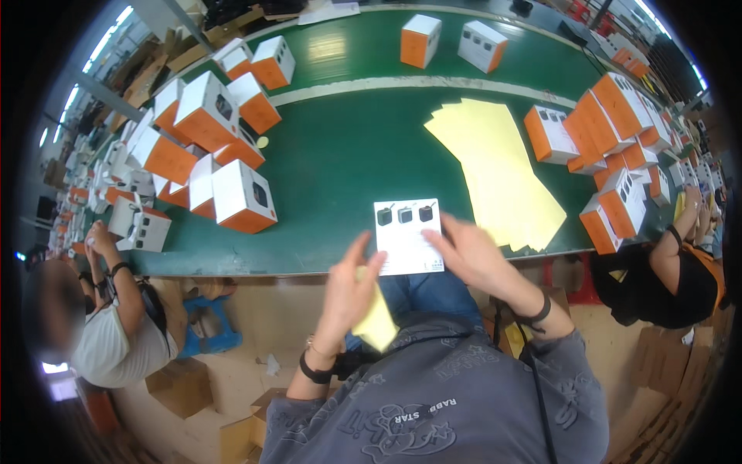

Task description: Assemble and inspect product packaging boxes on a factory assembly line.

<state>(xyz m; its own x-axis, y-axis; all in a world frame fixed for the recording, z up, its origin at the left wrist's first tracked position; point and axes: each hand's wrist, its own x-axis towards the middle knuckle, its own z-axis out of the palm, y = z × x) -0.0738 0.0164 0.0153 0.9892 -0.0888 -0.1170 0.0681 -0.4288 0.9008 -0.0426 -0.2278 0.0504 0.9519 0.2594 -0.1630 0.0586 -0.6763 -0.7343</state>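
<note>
A white box [407, 251] with small pictures of dark devices on its face is right in front of me, at the table's near edge. My right hand [473, 251] grips its right side, thumb on the printed face. On its other side, the closed fingers of my left hand [349, 290] hold a yellow sheet [377, 323] that hangs down below the palm. The left thumb reaches the box's left edge; whether it presses on it I cannot tell. Beyond my right hand a fanned stack of yellow sheets [502, 170] lies on the green table [348, 147].
White-and-orange boxes [207, 112] are piled on the left, and another pile [607, 127] stands on the right. Two boxes [421, 40] stand at the far side. People sit close by on both sides, one in a white shirt [139, 332]. A blue stool [207, 329] is at left.
</note>
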